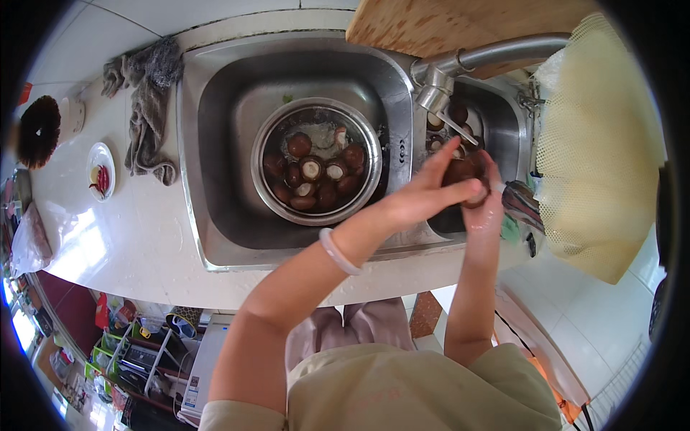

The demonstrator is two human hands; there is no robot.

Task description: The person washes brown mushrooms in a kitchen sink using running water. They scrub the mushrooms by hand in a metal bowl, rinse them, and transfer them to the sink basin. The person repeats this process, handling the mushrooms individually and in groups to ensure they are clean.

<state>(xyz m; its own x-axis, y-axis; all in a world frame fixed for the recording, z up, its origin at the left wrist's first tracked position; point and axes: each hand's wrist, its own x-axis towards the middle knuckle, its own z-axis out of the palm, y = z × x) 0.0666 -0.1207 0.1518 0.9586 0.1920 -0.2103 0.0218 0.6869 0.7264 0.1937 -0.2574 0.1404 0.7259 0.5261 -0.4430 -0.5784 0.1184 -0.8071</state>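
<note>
Both hands meet over the small sink basin (515, 132), below the faucet (435, 89). My left hand (426, 188), slightly blurred, curves over a brown mushroom (461, 169) with its thumb across the near side. From the right, my wet right hand (482, 210) cups the same mushroom. More mushrooms (458, 114) lie in the small basin, partly hidden by the hands and faucet. In the large basin (232, 113) stands a round metal bowl (261, 188) of water, holding several brown-capped mushrooms (311, 168), some with pale undersides up.
A wooden cutting board (409, 24) leans behind the faucet. Yellowish mesh (598, 156) hangs at the right. On the left counter are a grey rag (148, 113), a small plate (99, 186) with red chillies (102, 180), and a round dark brush (39, 132).
</note>
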